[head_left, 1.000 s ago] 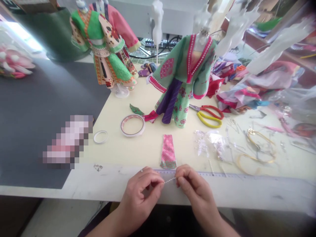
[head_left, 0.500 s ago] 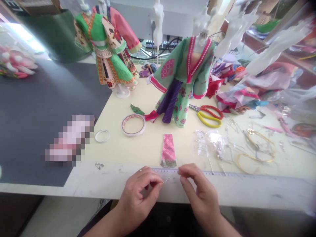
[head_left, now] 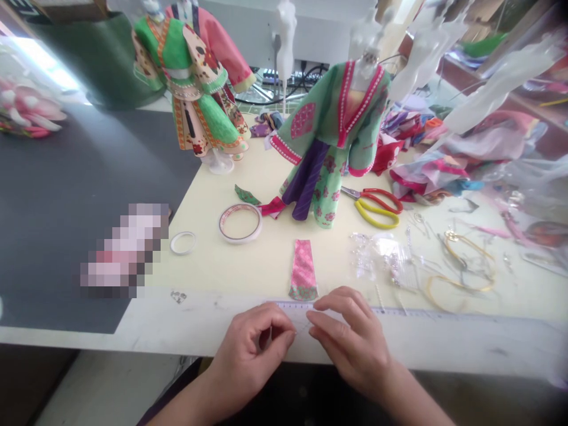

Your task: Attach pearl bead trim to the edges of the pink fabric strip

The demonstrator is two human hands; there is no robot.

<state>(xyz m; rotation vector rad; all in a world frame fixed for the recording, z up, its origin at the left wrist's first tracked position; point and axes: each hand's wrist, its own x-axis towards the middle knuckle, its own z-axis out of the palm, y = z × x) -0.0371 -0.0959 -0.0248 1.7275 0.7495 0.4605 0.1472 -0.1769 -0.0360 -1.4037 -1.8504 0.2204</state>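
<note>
Close to the table's front edge, my left hand (head_left: 255, 340) is closed in a pinch on a thin strand of tiny beads (head_left: 304, 326). The strand runs up to the right. Thumb and a finger of my right hand (head_left: 352, 328) come together at its other end; the other fingers are raised apart. The exact contact there is too small to see clearly. Just beyond the hands lies a small pink patterned cloth piece (head_left: 303, 269) with a green hem. A ruler (head_left: 288, 305) lies between the cloth and my hands.
A doll form in a green and pink robe (head_left: 331, 133) stands behind the cloth. Red and yellow scissors (head_left: 377, 207), a tape roll (head_left: 240, 223) and a white ring (head_left: 183, 242) lie around it. Bags of beads (head_left: 384, 260) and looped cords (head_left: 461, 260) are at the right.
My right hand has moved left and slightly down, toward my left hand, with its upper fingers lifted. The left hand keeps its pinch, shifted very slightly. The cloth lies as before.
</note>
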